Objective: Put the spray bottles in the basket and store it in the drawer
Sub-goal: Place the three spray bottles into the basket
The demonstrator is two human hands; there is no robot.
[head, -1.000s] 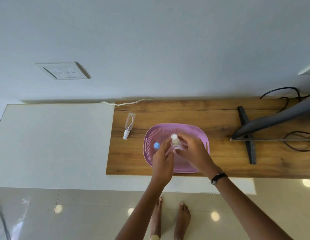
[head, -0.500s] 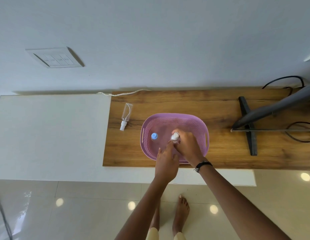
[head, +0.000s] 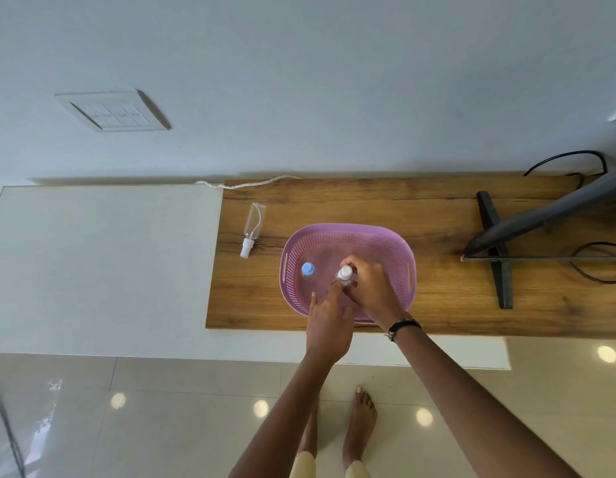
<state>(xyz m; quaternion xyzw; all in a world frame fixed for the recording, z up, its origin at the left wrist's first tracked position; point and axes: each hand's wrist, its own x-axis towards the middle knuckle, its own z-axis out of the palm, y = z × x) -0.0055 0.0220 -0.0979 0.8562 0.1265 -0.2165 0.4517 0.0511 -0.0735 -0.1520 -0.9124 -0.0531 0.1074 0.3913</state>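
Observation:
A purple perforated basket (head: 375, 236) stands on the wooden top (head: 437, 215). Inside it, at the left, a bottle with a blue cap (head: 308, 269) stands upright. My right hand (head: 372, 288) grips a clear spray bottle with a white cap (head: 345, 272), upright inside the basket. My left hand (head: 329, 322) reaches over the basket's near rim, its fingertips touching the same bottle. A third clear spray bottle (head: 254, 229) lies on its side on the wood, left of the basket. No drawer is in sight.
A dark monitor (head: 554, 215) on a black stand (head: 496, 250) with cables occupies the right of the wooden top. A white surface (head: 103, 270) adjoins it on the left. A white cord (head: 251, 182) lies at the back edge. My bare feet stand on glossy tiles below.
The white-capped bottle has gone down into the basket with both hands on it. My left hand has slid back a little toward the near rim.

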